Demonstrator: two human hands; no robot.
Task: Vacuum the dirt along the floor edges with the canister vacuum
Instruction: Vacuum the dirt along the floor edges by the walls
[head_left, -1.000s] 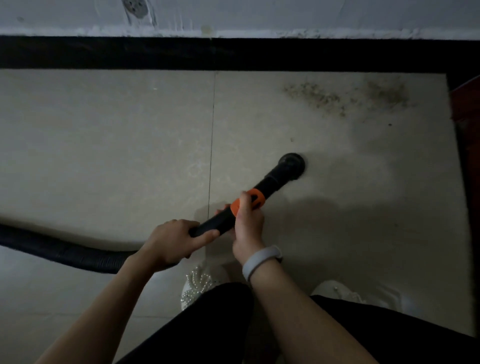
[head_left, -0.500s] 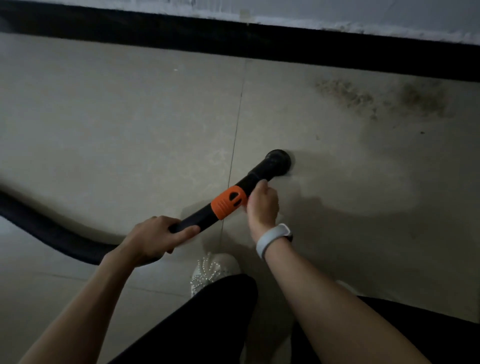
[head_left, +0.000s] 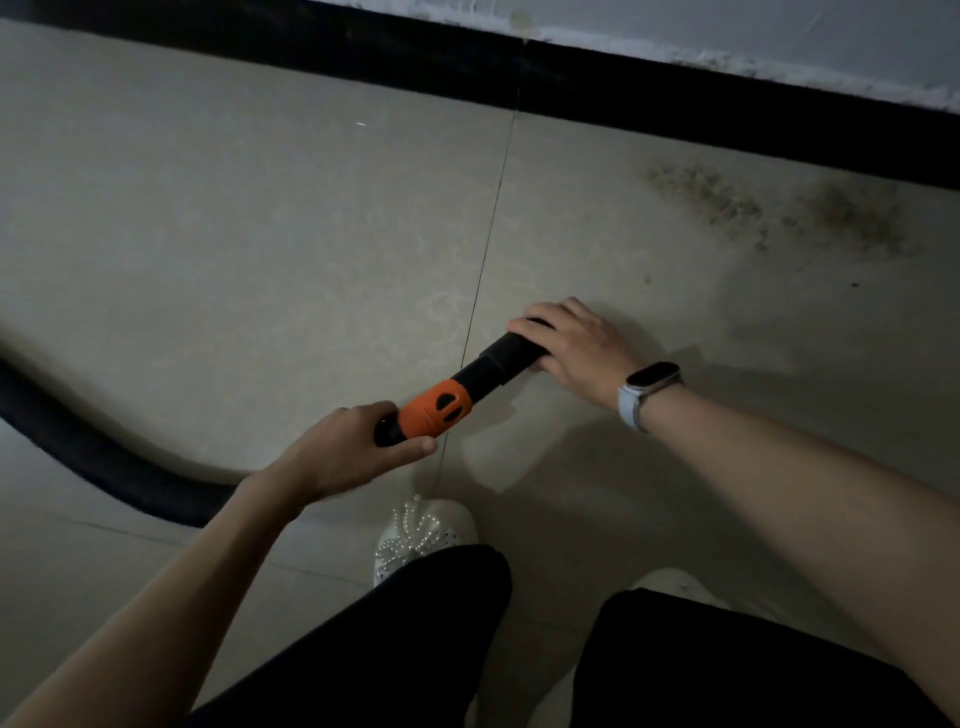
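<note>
Pale beige tile makes up the floor (head_left: 234, 234), crossed by a thin grout line running from the wall toward the person's feet. A black baseboard (head_left: 675, 98) borders the floor along the top, with a rough white wall (head_left: 831, 36) above it. A black corrugated vacuum hose (head_left: 93, 457) curves in from the left edge across the floor and disappears behind the left forearm. The person's black trousers (head_left: 415, 649) fill the lower middle, and a white shoe with a pearl bow (head_left: 421, 530) stands on the tile just below the hands; the toe of a second white shoe (head_left: 675, 584) peeks out to the right. Two brownish patches of dirt (head_left: 727, 202) lie on the floor close to the baseboard at the upper right, well apart from the nozzle end. The black vacuum wand (head_left: 498, 364) slants up to the right above the floor, carrying an orange collar (head_left: 436, 410). The left hand (head_left: 337, 457) grips the wand just behind the orange collar, fingers and thumb wrapped round it. The right hand (head_left: 576, 348) curls over the far end of the wand, covering the nozzle, so the opening itself is hidden. A smart band with a pale strap (head_left: 644, 395) sits on the right wrist.
</note>
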